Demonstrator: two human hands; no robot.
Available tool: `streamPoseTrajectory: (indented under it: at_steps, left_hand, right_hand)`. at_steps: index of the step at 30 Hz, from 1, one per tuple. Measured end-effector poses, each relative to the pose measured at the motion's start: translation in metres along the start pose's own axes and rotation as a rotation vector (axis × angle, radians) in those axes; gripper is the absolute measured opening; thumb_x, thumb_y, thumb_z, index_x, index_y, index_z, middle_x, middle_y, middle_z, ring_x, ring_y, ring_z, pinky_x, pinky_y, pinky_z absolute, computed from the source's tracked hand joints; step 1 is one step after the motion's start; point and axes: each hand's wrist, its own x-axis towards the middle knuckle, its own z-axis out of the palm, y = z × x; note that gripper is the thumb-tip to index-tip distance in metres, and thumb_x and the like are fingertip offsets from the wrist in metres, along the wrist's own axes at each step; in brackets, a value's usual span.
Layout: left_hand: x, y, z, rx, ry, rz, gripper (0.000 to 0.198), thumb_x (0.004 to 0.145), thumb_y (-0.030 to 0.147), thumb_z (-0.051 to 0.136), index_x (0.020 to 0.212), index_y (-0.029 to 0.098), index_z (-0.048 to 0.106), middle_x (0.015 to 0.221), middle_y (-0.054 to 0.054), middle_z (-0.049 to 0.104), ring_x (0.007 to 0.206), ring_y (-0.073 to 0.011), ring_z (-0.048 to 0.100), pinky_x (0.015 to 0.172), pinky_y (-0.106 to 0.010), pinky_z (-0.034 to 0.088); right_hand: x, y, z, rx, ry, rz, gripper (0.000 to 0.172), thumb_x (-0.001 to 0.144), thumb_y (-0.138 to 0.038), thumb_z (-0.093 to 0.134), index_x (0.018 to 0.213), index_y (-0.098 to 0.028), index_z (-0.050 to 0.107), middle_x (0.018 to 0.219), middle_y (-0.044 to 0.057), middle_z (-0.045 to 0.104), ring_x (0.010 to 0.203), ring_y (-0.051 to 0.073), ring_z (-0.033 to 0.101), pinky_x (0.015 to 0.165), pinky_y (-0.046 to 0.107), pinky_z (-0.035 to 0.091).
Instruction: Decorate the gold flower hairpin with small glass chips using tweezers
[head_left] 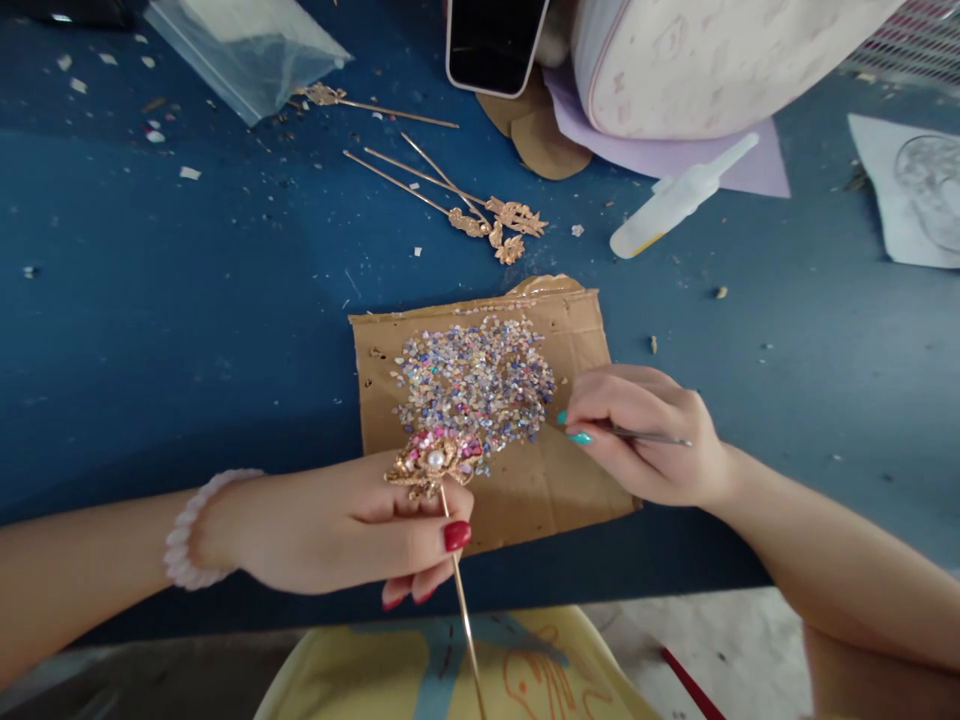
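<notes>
My left hand point(352, 530), with a beaded bracelet at its wrist, is closed on a gold hairpin point(436, 462). The hairpin's ornate head carries pink stones and a white pearl, and its long stem points down past my thumb. A thin metal tool point(649, 436) is pinched in my right hand point(649, 430), its tip by the right side of a pile of small gems. These glittering gems point(476, 380), blue, clear and pink, lie spread on a piece of brown cardboard point(555, 500). The hairpin head overlaps the pile's lower edge in view.
Several gold hairpins point(514, 215) lie beyond the cardboard on the blue table point(187, 300). Farther back are a plastic bag point(247, 60), a phone point(496, 45) and a pale pouch point(697, 60). A white tube point(679, 200) and a printed paper point(915, 190) are at the right.
</notes>
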Motion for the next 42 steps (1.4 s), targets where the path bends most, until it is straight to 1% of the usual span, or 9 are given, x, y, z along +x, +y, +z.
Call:
streamPoseTrajectory:
  at_steps: [5, 9, 15, 22, 24, 28, 30, 35, 42]
  left_hand:
    - [-0.0004, -0.0017, 0.0007, -0.014, 0.001, 0.021, 0.041, 0.108, 0.038, 0.038, 0.073, 0.019, 0.048, 0.07, 0.001, 0.053, 0.056, -0.0113, 0.049, 0.056, -0.024, 0.043]
    - [-0.0001, -0.0013, 0.0, -0.005, 0.0, 0.01, 0.039, 0.108, 0.036, 0.038, 0.074, 0.019, 0.048, 0.071, 0.0, 0.053, 0.057, -0.0113, 0.05, 0.057, -0.024, 0.044]
    - [0.0007, 0.0002, -0.0006, -0.012, 0.001, 0.002, 0.04, 0.107, 0.038, 0.039, 0.073, 0.019, 0.048, 0.07, 0.001, 0.054, 0.057, -0.0115, 0.05, 0.057, -0.024, 0.045]
    - [0.0006, 0.0012, -0.0004, -0.013, 0.0, -0.011, 0.039, 0.107, 0.037, 0.04, 0.074, 0.019, 0.049, 0.072, 0.0, 0.054, 0.058, -0.0119, 0.05, 0.058, -0.024, 0.045]
    - [0.0, -0.0009, -0.0008, -0.041, -0.007, -0.028, 0.041, 0.107, 0.041, 0.04, 0.074, 0.018, 0.049, 0.072, 0.0, 0.053, 0.058, -0.0117, 0.05, 0.06, -0.024, 0.045]
    - [-0.002, -0.006, -0.0015, -0.169, -0.011, -0.071, 0.049, 0.104, 0.056, 0.044, 0.075, 0.018, 0.05, 0.073, -0.001, 0.053, 0.06, -0.0112, 0.05, 0.059, -0.022, 0.046]
    - [-0.0025, -0.0071, -0.0015, -0.213, -0.016, -0.082, 0.052, 0.102, 0.062, 0.047, 0.076, 0.017, 0.052, 0.075, -0.002, 0.055, 0.06, -0.0106, 0.051, 0.058, -0.02, 0.046]
    - [-0.0009, -0.0059, -0.0016, -0.221, -0.014, -0.083, 0.054, 0.101, 0.064, 0.048, 0.076, 0.017, 0.052, 0.074, -0.001, 0.054, 0.059, -0.0093, 0.05, 0.057, -0.018, 0.045]
    - [0.0, -0.0051, -0.0022, -0.219, -0.008, -0.099, 0.055, 0.101, 0.064, 0.048, 0.075, 0.016, 0.051, 0.074, -0.001, 0.054, 0.06, -0.0086, 0.05, 0.06, -0.017, 0.047]
  right_hand:
    - [-0.0006, 0.0017, 0.0006, -0.012, -0.01, -0.046, 0.016, 0.105, -0.024, 0.048, 0.089, -0.022, 0.05, 0.065, -0.001, 0.056, 0.057, 0.013, 0.054, 0.055, 0.026, 0.04]
    - [-0.0008, 0.0019, 0.0022, 0.005, -0.001, -0.063, 0.016, 0.105, -0.025, 0.049, 0.09, -0.021, 0.052, 0.065, -0.001, 0.057, 0.058, 0.012, 0.055, 0.056, 0.025, 0.042]
    - [-0.0001, 0.0003, 0.0061, 0.081, -0.011, -0.06, 0.016, 0.105, -0.028, 0.053, 0.092, -0.02, 0.056, 0.07, 0.001, 0.063, 0.064, 0.013, 0.061, 0.06, 0.025, 0.047]
    - [0.0022, 0.0001, 0.0087, 0.054, -0.005, -0.071, 0.017, 0.105, -0.027, 0.053, 0.09, -0.019, 0.056, 0.07, 0.001, 0.063, 0.063, 0.013, 0.062, 0.059, 0.024, 0.049]
    - [0.0024, 0.0, 0.0081, 0.042, -0.004, -0.078, 0.016, 0.105, -0.026, 0.052, 0.09, -0.019, 0.055, 0.07, 0.001, 0.063, 0.063, 0.012, 0.061, 0.059, 0.024, 0.049]
    - [0.002, -0.0001, 0.0067, 0.025, 0.011, -0.079, 0.016, 0.105, -0.025, 0.052, 0.09, -0.019, 0.055, 0.069, 0.001, 0.063, 0.062, 0.012, 0.06, 0.059, 0.025, 0.049]
    - [0.0019, -0.0003, 0.0065, 0.028, 0.009, -0.084, 0.017, 0.106, -0.026, 0.051, 0.09, -0.019, 0.054, 0.069, 0.001, 0.063, 0.062, 0.012, 0.06, 0.058, 0.025, 0.049]
    - [0.0028, -0.0009, 0.0075, -0.005, -0.02, -0.136, 0.019, 0.107, -0.027, 0.049, 0.089, -0.02, 0.052, 0.065, -0.001, 0.059, 0.059, 0.012, 0.059, 0.056, 0.025, 0.048]
    - [0.0024, -0.0012, 0.0072, -0.065, -0.011, -0.155, 0.017, 0.106, -0.024, 0.049, 0.09, -0.02, 0.051, 0.064, -0.001, 0.059, 0.059, 0.013, 0.057, 0.056, 0.026, 0.048]
